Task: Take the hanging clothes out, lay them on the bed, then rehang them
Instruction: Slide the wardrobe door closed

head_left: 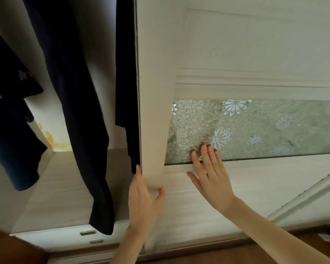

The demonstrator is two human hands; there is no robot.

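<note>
The left hand (141, 197) is gripping the edge of the sliding wardrobe door (156, 92), fingers hooked behind the edge and thumb lying on the front face. The right hand (210, 174) is pressing flat and open against the same door, fingers spread, fingertips reaching onto the frosted glass panel (265, 130) and palm lying on the pale wooden rail below it. Neither hand is holding any clothing.

To the left of the door edge, the open wardrobe is showing three groups of dark hanging clothes. Each is hanging with its long axis running top to bottom, hems pointing down toward the wardrobe floor (65, 187). The middle pair of trousers (80, 111) is reaching lowest, its cuff hanging in front of the drawers below. A narrow dark garment (126, 73) is hanging just beside the door edge, partly hidden behind it. At the far left, a dark bundle (11, 111) is cut off by the frame edge, and it is hard to tell how many pieces it is made of. The hangers and rail are lying out of view above.

Below the wardrobe floor, two drawer handles (88, 233) are showing. The glass panel is carrying several white flower patterns.
</note>
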